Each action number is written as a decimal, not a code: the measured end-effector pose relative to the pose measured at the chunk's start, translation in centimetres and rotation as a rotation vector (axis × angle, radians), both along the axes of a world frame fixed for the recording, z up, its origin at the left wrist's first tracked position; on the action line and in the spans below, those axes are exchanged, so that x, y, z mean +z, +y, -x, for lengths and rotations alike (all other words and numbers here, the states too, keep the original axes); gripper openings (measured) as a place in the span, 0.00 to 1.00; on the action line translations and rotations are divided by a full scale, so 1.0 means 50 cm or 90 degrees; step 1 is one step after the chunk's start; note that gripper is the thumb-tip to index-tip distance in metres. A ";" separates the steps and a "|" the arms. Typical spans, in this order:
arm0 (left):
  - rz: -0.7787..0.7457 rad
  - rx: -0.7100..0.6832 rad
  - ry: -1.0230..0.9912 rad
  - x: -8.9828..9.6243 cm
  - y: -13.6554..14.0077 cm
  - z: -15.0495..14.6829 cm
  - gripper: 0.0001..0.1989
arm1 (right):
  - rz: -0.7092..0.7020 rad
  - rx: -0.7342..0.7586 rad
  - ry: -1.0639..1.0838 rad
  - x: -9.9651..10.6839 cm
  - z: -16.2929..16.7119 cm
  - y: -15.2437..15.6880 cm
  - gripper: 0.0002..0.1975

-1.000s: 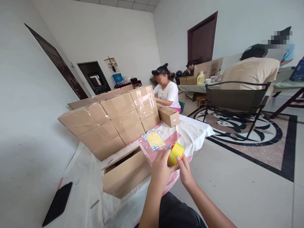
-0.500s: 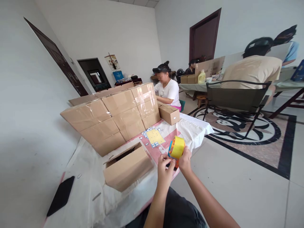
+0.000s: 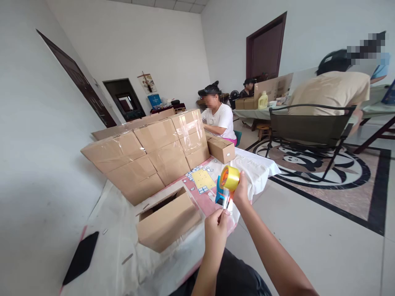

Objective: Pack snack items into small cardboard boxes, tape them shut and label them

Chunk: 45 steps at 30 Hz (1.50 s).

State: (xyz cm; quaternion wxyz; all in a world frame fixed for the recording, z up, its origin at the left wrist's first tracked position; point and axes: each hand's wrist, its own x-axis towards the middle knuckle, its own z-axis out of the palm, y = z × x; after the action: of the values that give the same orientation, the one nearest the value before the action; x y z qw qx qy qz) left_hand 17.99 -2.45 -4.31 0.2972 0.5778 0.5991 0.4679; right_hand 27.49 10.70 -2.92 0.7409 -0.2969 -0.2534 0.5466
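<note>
The step in hand looks like freeing a length of packing tape. The right hand [image 3: 241,191] is closed around the side of a tape dispenser [image 3: 219,192], while the left hand [image 3: 215,226], fingers pinched narrow, grips the end of a translucent strip [image 3: 226,201] just below it. Both hands hold the dispenser and strip up in front of the near edge of the counter [image 3: 259,163]. As I judge it, this pull calls for a firm right hold and steady tension from the left — too slack, and the film could fold onto itself.

The roll [image 3: 233,179] is a fat, glossy yellow cylinder seated in the dispenser's smooth blue and orange plastic. The strip is thin, shiny and gathered narrow at the pinch.

Left of the left hand lies a long, matte brown cardboard carton [image 3: 169,228], its top showing a dark gap. Beyond it, farther from the hands, stands a wall of stacked cartons [image 3: 163,152] — flat-faced, with wrinkled clear tape catching the light. Under these, crumpled white and pink cloth covers the counter.
</note>
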 end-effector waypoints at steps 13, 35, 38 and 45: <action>0.043 0.002 -0.002 -0.019 0.005 0.033 0.19 | 0.070 0.107 0.027 0.030 -0.008 -0.014 0.20; 0.113 -0.059 -0.276 -0.031 -0.006 0.021 0.32 | 0.097 -0.095 -0.304 -0.106 -0.015 -0.082 0.33; 0.119 -0.065 -0.275 -0.029 -0.007 0.019 0.33 | 0.087 -0.102 -0.301 -0.111 -0.024 -0.079 0.32; 0.165 -0.063 -0.302 -0.035 -0.009 0.027 0.32 | -0.047 -0.077 -0.388 -0.090 -0.054 -0.079 0.29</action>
State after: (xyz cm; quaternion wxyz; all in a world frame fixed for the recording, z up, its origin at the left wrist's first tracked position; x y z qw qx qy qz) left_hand 16.65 -2.91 -6.03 0.5230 0.4378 0.5388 0.4944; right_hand 30.19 6.75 -7.44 0.6721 -0.4343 -0.4657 0.3778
